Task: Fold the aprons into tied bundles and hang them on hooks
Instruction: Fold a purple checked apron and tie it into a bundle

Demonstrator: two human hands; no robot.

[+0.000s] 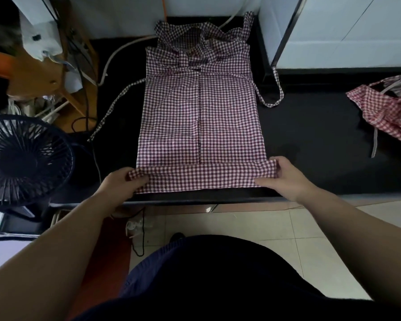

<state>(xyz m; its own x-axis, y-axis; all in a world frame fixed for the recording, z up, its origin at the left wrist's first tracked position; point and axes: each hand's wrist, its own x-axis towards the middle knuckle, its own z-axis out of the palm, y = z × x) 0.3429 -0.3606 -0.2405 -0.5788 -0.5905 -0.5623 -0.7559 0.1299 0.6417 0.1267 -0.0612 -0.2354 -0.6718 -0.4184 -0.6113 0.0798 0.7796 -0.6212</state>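
A purple-and-white checked apron (202,112) lies flat on the black table (310,135), its sides folded in to meet along a middle seam. Its bottom edge is turned up into a narrow band (202,177) near the table's front edge. My left hand (119,185) pinches the band's left end. My right hand (285,177) pinches the band's right end, thumb on top. One tie strap (112,107) trails off to the left; another strap (276,89) loops at the right. The neck straps are bunched at the far end.
A second apron (387,107), red checked and crumpled, lies at the table's right edge. A black fan (21,158) stands at the left, with cables and a wooden stool behind it. White panels stand at the back right. Tiled floor lies below the table.
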